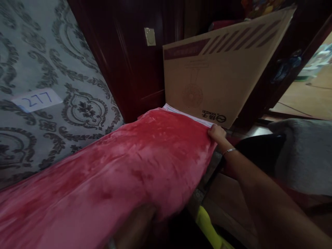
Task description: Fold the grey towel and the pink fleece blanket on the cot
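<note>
A long red and pink plush cloth stretches from the lower left to the middle of the head view, with a white band along its far edge. My right hand, a thin bracelet at its wrist, is closed on the far right corner of this cloth beside the white band. Dark and blurred at the bottom, my left hand is curled at the near edge, where the cloth bunches. Its fingertips are hard to make out. Whatever lies under the cloth is hidden.
A large cardboard box leans just beyond the cloth. Patterned wallpaper with a paper label reading 277 is at left. A grey plush cover lies at right, and a yellow-green object is below.
</note>
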